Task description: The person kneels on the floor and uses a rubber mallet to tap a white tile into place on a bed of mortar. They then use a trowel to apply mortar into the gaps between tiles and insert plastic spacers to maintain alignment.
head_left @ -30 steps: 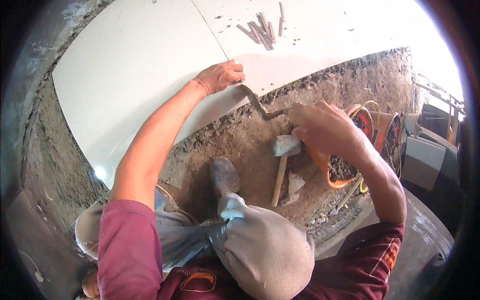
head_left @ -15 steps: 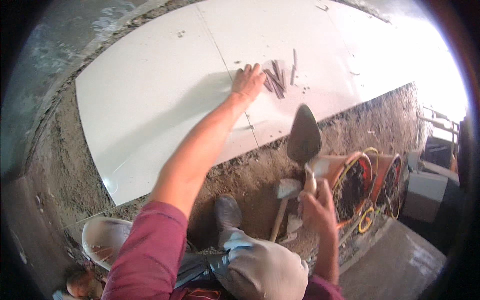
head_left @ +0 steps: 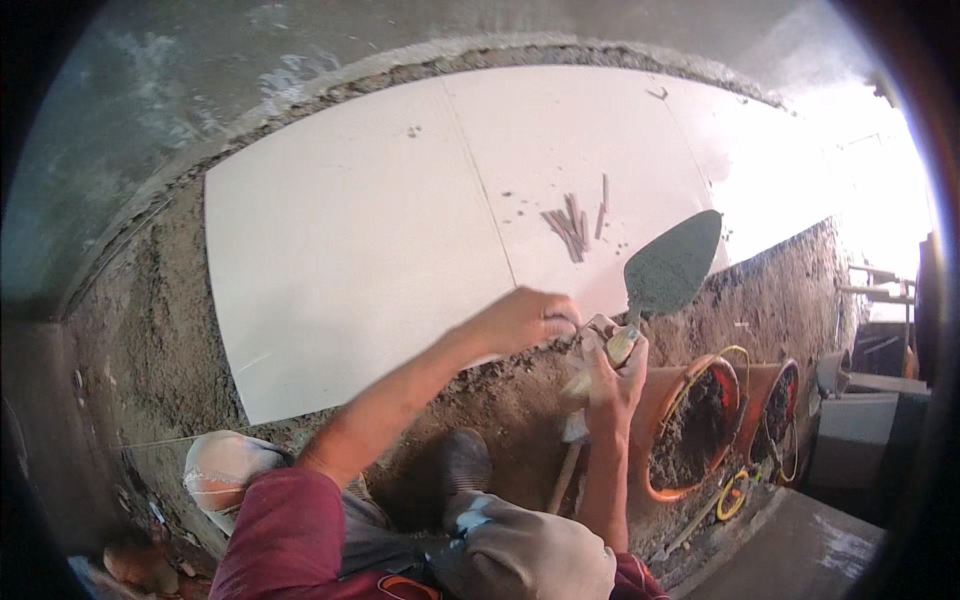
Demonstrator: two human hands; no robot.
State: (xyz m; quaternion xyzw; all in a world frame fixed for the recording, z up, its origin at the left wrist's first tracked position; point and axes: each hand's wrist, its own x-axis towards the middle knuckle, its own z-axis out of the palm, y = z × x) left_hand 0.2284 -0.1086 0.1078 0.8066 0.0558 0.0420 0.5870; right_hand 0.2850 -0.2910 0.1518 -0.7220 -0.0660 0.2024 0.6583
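Your right hand [head_left: 612, 372] has its grip closed on the trowel [head_left: 668, 272], blade raised over the tile's [head_left: 350, 250] near edge; your left hand [head_left: 525, 320], curled, touches that edge; I judge you're bedding tiles; next, scoop mortar carefully.

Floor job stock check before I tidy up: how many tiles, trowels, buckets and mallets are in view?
White floor tiles: 3
Trowel, in the right hand: 1
Orange buckets: 2
Mallet handle below the left hand: 1
Total: 7

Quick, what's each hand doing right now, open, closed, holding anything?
Left hand: curled closed beside the right hand; whether it holds anything cannot be told.
Right hand: closed on the trowel, blade up.
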